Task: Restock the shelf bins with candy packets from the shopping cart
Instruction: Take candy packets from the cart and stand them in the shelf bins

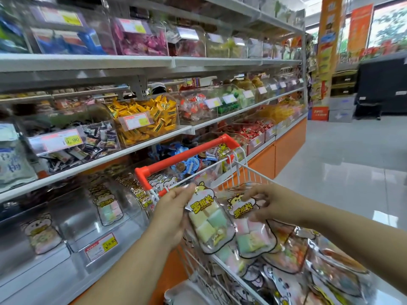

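Observation:
My left hand (174, 208) grips the top of a clear candy packet (209, 225) with pastel cubes and a yellow cat label, held above the white wire shopping cart (222, 269). Right beside it, my right hand (267, 204) pinches the top of a second, similar packet (253, 234). Several more such packets (319, 267) lie piled in the cart. On the lowest shelf to the left stands a clear bin (110, 219) holding the same cat-label packets.
The cart's red handle (187, 154) crosses in front of the shelves. Shelf bins of yellow candies (145, 119), dark candies (72, 146) and red candies (248, 130) line the left side. A glossy tiled aisle (352, 164) stretches to the right.

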Demonstrator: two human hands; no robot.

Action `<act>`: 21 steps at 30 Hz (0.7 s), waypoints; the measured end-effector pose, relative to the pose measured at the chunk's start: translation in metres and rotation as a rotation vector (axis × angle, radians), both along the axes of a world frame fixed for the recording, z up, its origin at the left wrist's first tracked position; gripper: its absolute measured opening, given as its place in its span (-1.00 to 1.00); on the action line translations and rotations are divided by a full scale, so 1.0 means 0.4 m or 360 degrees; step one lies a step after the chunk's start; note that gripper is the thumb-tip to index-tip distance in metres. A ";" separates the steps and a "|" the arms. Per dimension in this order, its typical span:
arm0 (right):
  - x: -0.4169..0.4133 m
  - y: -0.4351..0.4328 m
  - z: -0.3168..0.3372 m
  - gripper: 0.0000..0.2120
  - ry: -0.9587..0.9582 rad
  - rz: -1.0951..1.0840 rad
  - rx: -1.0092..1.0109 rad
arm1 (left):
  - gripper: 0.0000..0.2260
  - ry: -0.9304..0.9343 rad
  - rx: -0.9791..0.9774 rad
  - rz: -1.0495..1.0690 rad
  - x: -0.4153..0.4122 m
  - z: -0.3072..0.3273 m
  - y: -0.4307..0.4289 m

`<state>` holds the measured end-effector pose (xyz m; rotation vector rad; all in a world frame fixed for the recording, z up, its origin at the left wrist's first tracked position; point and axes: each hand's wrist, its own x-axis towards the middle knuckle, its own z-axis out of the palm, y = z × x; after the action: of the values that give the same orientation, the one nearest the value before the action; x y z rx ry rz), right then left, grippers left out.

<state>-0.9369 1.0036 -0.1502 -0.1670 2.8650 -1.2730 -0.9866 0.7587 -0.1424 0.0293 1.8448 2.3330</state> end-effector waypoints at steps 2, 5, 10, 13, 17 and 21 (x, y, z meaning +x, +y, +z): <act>0.007 -0.003 0.009 -0.67 0.0013 0.0014 -0.0025 | -0.82 -0.0074 0.0198 -0.0012 -0.001 0.007 -0.002; 0.019 -0.008 0.037 -0.70 0.0112 0.0090 -0.0075 | -0.74 -0.0172 0.0326 -0.0012 0.000 0.009 -0.012; -0.007 0.005 0.059 -0.72 0.0276 -0.0138 -0.0557 | -0.72 -0.0357 0.0371 0.0011 0.005 0.020 -0.018; -0.008 -0.035 0.061 -0.72 0.0178 -0.0087 -0.0797 | -0.70 -0.0418 0.0325 -0.0097 0.021 0.029 -0.006; 0.001 -0.125 0.010 -0.73 -0.0014 -0.0071 -0.1033 | -0.66 -0.0446 0.0210 -0.0235 0.045 0.029 0.026; 0.009 -0.158 -0.028 -0.80 -0.0039 -0.0128 -0.1202 | -0.48 -0.0515 0.0198 -0.0299 0.040 0.015 0.017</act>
<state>-0.9332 0.9404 -0.1614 -0.0295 2.2334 -2.2759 -0.9705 0.7655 -0.1364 -0.1451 1.4772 2.1697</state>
